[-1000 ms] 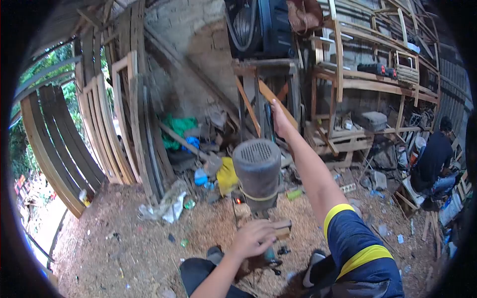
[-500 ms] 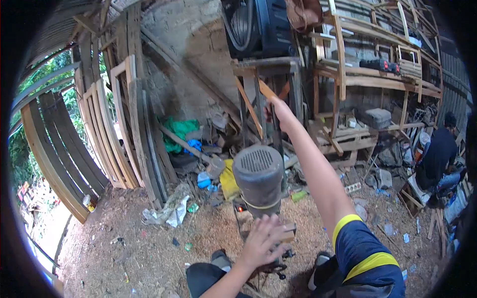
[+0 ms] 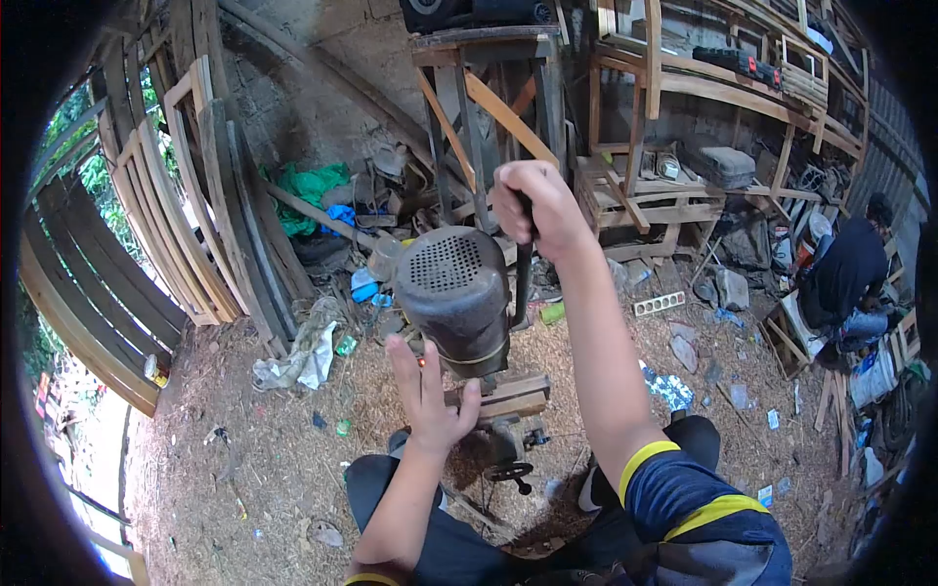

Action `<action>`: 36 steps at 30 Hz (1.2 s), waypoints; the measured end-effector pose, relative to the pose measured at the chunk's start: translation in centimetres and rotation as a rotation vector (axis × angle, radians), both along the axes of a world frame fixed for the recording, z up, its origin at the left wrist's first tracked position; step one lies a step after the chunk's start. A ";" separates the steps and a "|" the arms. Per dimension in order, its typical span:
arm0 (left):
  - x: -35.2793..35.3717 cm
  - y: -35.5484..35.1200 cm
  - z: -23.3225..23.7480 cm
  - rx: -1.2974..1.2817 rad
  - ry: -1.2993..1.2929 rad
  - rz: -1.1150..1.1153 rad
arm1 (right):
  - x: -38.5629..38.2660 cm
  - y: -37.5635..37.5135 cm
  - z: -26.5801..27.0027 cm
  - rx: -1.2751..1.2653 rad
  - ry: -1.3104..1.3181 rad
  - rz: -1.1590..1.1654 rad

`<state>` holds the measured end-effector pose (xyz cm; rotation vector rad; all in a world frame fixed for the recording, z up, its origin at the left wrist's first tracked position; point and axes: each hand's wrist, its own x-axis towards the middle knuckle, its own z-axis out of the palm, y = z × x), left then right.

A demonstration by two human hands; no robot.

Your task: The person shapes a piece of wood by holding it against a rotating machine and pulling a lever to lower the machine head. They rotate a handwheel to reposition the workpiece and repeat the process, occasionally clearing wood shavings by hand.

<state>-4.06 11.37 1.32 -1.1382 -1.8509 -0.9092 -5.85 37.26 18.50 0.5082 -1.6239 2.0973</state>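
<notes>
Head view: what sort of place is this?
Probably a rough woodworking shed: curved wooden frames lean at the left, sawdust covers the ground, and the right hand grips the lever of a motor-driven machine.

Left hand (image 3: 427, 396) splayed; right hand (image 3: 532, 207) clenched

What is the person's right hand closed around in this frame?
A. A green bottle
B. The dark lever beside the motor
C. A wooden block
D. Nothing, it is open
B: the right hand is fisted around the top of the dark lever, which runs down beside the grey motor housing. The left hand is open, with fingers spread, next to the wooden block.
</notes>
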 end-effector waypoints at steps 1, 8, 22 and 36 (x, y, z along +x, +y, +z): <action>-0.2 0.2 0.3 0.012 0.014 0.006 | 0.6 -0.2 -0.3 0.008 0.025 0.035; -1.2 0.6 0.1 0.051 -0.009 0.026 | 4.2 -2.3 -3.4 0.040 0.145 -0.129; -1.9 1.8 0.7 0.043 0.070 0.033 | 4.5 -2.2 -4.4 0.056 0.248 -0.083; -2.0 2.7 0.2 0.035 0.044 0.017 | 5.1 -2.3 -5.7 0.052 0.313 -0.084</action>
